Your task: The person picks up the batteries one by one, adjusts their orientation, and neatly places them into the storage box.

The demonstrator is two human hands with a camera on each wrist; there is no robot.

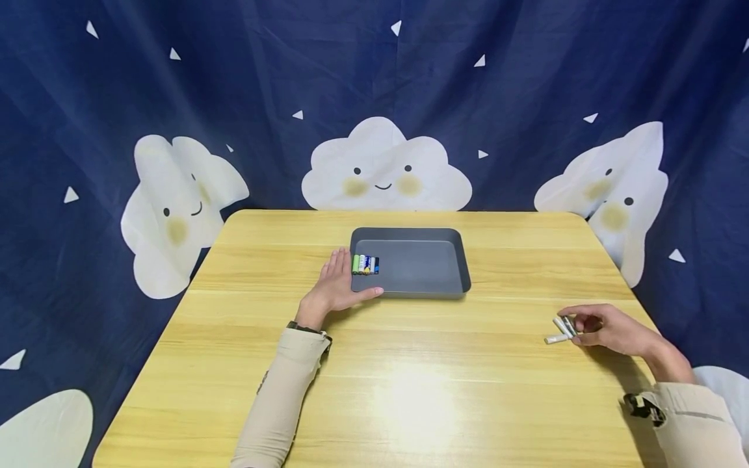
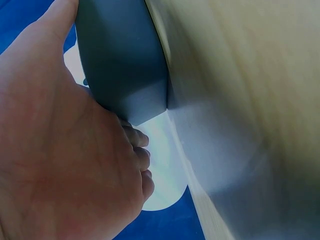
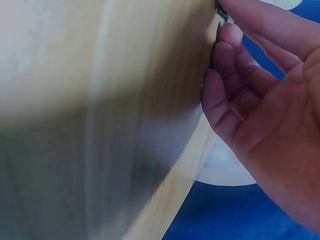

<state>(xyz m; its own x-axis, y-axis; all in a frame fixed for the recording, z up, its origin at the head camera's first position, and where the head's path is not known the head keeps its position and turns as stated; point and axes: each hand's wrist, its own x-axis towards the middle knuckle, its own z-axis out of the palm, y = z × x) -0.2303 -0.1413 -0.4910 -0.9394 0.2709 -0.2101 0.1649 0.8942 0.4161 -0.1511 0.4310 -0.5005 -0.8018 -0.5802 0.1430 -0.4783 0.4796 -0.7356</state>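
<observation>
A dark grey rectangular tray (image 1: pixel 421 265) lies on the table, with a row of several batteries (image 1: pixel 365 264) side by side against its left wall. My left hand (image 1: pixel 338 286) rests at the tray's left end, its fingers straight along that side and the thumb stretched across the front-left corner. In the left wrist view, the tray's outer wall (image 2: pixel 122 60) rises beside the palm. Off to the right, my right hand (image 1: pixel 614 330) pinches a few small batteries (image 1: pixel 564 327) between thumb and fingers, low over the table. In the right wrist view its curled fingers (image 3: pixel 222 95) mostly hide them.
The light wooden table (image 1: pixel 468 377) has rounded far corners. Behind it hangs a dark blue curtain (image 1: pixel 351 58) with smiling white clouds and small white triangles. The table's right edge runs close beside my right forearm (image 1: pixel 690 416).
</observation>
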